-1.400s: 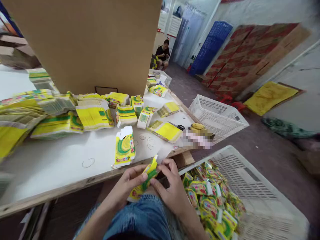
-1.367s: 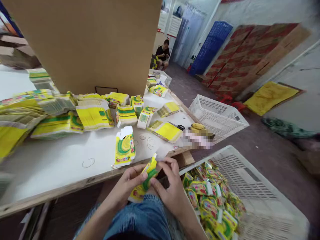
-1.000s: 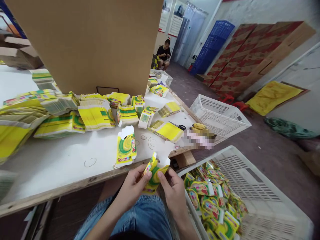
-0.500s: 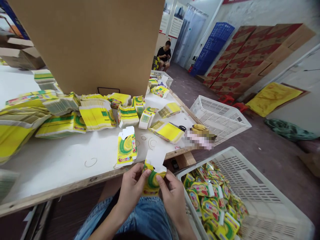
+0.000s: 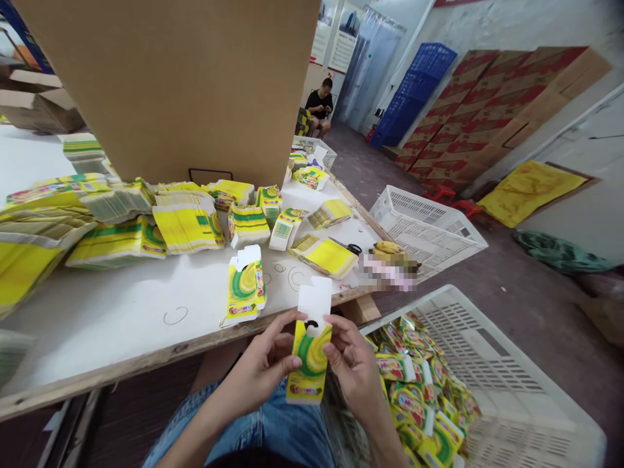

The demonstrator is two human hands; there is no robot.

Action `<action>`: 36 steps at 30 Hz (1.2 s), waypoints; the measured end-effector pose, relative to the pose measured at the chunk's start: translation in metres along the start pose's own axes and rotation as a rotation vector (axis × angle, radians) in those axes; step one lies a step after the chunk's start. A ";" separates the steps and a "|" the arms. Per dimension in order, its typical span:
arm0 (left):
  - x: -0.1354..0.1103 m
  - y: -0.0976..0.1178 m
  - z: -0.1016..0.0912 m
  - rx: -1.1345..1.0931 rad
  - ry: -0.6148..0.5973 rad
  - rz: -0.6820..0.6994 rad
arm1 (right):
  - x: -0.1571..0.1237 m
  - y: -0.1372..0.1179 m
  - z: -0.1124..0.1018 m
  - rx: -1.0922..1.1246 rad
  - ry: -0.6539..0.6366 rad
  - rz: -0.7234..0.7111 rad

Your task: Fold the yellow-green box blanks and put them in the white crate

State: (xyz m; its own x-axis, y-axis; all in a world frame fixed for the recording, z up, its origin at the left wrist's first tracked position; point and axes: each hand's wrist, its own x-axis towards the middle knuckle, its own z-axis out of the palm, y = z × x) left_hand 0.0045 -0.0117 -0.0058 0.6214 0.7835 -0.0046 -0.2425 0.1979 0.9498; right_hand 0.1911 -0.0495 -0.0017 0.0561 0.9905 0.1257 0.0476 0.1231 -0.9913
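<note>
Between my two hands, above my lap, is a small yellow and green carton with its white top flap standing up. My left hand pinches its left side, thumb on the printed front. On the opposite side my right hand grips the edge, with the thumb near the front and fingers by the top. A similar carton with its flap raised stands at the table's front edge, ahead of my left hand. To the right, a white plastic crate holds many yellow packets.
Bundles of flat cartons line the white table before a tall cardboard sheet. Scissors and bananas lie near its right edge. Another white crate stands beyond. A person sits at the back.
Both hands have moved slightly right and lifted the carton, which now shows more of its front. My fingers have shifted up toward its top edges.
</note>
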 end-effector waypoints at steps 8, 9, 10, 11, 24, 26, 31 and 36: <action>0.000 -0.002 0.007 -0.088 -0.005 -0.058 | 0.002 -0.005 -0.006 -0.228 0.013 -0.113; 0.000 -0.001 0.008 -0.076 0.015 -0.046 | 0.002 -0.003 -0.004 -0.192 0.047 -0.107; 0.001 0.000 0.008 -0.065 0.026 -0.034 | 0.002 -0.001 -0.002 -0.145 0.074 -0.084; 0.001 0.001 0.008 -0.054 0.026 -0.027 | 0.002 0.000 -0.001 -0.108 0.096 -0.059; 0.006 -0.011 0.008 0.249 0.206 0.036 | 0.007 -0.013 -0.007 -0.254 -0.010 0.121; 0.005 -0.009 0.008 0.245 0.155 0.015 | 0.008 -0.010 -0.004 -0.249 -0.012 0.129; 0.005 -0.005 0.008 0.111 0.084 -0.001 | 0.010 -0.005 -0.001 -0.318 0.018 0.097; 0.008 -0.005 0.006 0.010 0.135 -0.052 | 0.011 -0.004 0.003 -0.398 -0.017 0.049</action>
State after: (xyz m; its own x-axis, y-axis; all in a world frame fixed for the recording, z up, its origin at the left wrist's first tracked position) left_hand 0.0152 -0.0101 -0.0082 0.5268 0.8446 -0.0954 -0.2043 0.2348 0.9503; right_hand 0.1880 -0.0393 0.0033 0.0520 0.9958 0.0751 0.4284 0.0456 -0.9024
